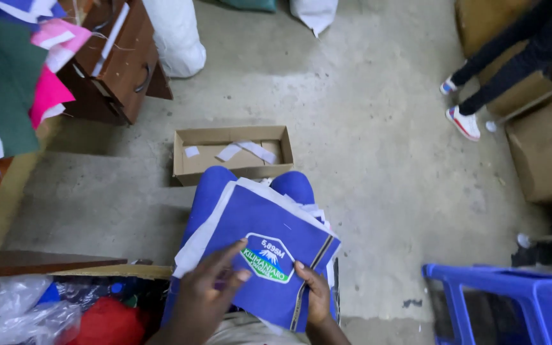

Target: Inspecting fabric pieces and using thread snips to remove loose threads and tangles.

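A stack of blue fabric pieces (269, 223) with white backing lies on my lap. The top piece carries a green and white embroidered badge (267, 257) and a dark stripe along its right edge. My left hand (209, 291) rests flat on the top piece, with its fingertips at the badge's left edge. My right hand (314, 294) pinches the lower right edge of the same piece beside the dark stripe.
An open cardboard box (232, 153) with white strips lies on the concrete floor ahead. A brown wooden drawer unit (119, 61) and coloured fabrics (7, 76) sit at left. A blue plastic stool (506, 306) stands at right. Another person's legs (506, 64) and cardboard boxes (541, 156) are at upper right.
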